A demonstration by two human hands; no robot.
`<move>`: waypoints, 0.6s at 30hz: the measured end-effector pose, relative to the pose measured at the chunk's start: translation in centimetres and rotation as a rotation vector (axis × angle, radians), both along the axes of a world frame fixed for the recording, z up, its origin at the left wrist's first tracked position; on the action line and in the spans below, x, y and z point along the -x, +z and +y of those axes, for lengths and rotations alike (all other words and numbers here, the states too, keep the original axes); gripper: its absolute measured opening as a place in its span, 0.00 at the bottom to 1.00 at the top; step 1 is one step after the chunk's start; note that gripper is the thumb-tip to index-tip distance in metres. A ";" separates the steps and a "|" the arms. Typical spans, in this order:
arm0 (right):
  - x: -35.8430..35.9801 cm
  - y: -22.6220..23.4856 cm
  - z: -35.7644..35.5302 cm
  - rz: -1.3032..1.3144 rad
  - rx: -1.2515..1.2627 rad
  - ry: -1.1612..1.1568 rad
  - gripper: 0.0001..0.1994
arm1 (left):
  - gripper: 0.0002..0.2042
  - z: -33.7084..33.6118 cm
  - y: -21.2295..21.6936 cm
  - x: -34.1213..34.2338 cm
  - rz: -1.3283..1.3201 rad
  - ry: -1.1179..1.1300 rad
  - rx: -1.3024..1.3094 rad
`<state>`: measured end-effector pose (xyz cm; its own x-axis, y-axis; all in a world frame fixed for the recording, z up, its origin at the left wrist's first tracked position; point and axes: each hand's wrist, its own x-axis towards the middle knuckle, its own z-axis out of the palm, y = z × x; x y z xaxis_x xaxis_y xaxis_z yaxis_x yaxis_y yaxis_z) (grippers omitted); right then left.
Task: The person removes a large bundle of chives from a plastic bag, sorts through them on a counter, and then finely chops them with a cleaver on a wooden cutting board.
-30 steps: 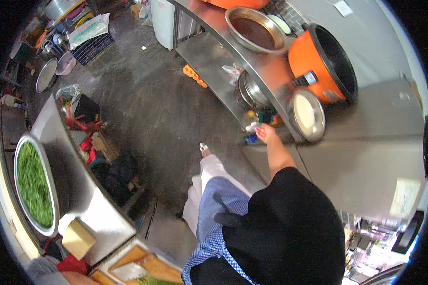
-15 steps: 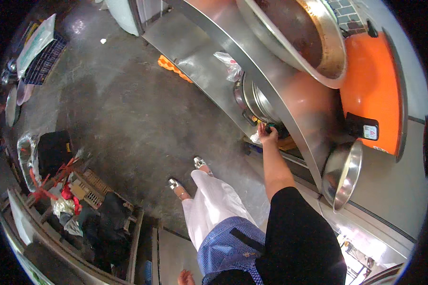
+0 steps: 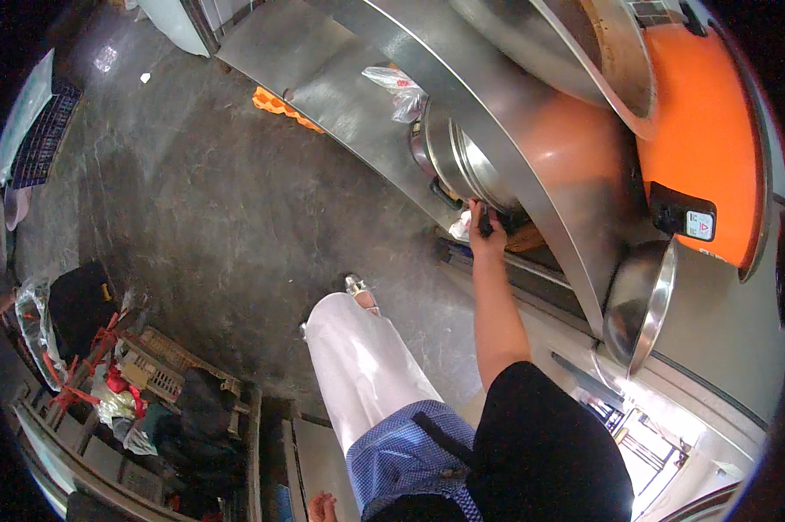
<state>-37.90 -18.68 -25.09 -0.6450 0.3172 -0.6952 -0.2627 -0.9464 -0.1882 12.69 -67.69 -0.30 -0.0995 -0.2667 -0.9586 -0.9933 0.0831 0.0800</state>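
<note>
My right hand [image 3: 485,233] reaches under the steel counter [image 3: 532,165] to the lower shelf [image 3: 340,96]. Its fingers are closed around a dark handle at the side of a large steel pot [image 3: 460,161] that stands on that shelf. A small white scrap [image 3: 459,228] lies just left of the hand. Only a bit of my left hand [image 3: 323,506] shows at the bottom edge, beside my blue checked apron [image 3: 401,461]; its fingers cannot be made out. My foot [image 3: 358,285] stands on the dark floor close to the shelf.
An orange cooker [image 3: 714,148] and a wide steel pan [image 3: 549,43] sit on the counter, with a steel bowl [image 3: 640,300] at its edge. A plastic bag [image 3: 401,87] lies on the shelf, an orange item [image 3: 279,104] on the floor. Crates and bags [image 3: 149,383] crowd the lower left.
The view has dropped lower and closer to the counter. My right hand has gone from the counter's edge down under it to the pot's handle.
</note>
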 end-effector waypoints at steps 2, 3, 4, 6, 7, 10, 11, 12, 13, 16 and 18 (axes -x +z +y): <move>-1.0 3.0 -4.5 -0.072 -0.035 -0.080 0.21 | 0.35 0.1 0.2 -0.3 0.015 0.021 0.013; -2.0 4.0 -5.5 -0.042 -0.023 -0.052 0.20 | 0.35 0.1 0.2 -0.3 0.026 0.024 0.014; -3.0 4.7 -6.1 -0.011 -0.011 -0.026 0.20 | 0.35 -0.1 0.1 -0.5 0.035 0.027 0.011; -4.0 6.1 -7.1 -0.026 0.105 0.010 0.18 | 0.34 0.2 0.3 -1.0 0.044 0.038 0.010; -4.4 6.4 -7.5 -0.047 0.171 0.003 0.19 | 0.34 0.2 0.3 -1.1 0.050 0.042 0.001; -5.7 7.1 -11.0 -0.165 0.266 -0.017 0.22 | 0.33 0.5 0.8 -2.2 0.058 0.059 -0.015; -6.5 7.1 -12.2 -0.181 0.146 -0.016 0.26 | 0.33 0.5 1.1 -2.7 0.057 0.065 -0.020; -7.2 6.3 -12.6 -0.164 0.087 0.017 0.28 | 0.32 0.8 1.2 -3.1 0.057 0.072 -0.025; -8.1 5.8 -13.3 -0.150 0.027 0.046 0.30 | 0.32 0.8 1.5 -3.6 0.053 0.078 -0.025; -10.6 4.9 -15.3 -0.097 -0.012 0.114 0.33 | 0.31 0.5 1.8 -4.8 0.043 0.097 -0.030; -11.7 5.4 -17.6 -0.213 -0.049 0.126 0.32 | 0.31 0.7 1.8 -5.5 0.039 0.120 -0.027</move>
<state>-26.20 -36.25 -19.68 -0.5221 0.2809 -0.8053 -0.0930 -0.9573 -0.2736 18.22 -67.02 1.50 -0.1057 -0.2530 -0.9617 -0.9921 -0.0387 0.1192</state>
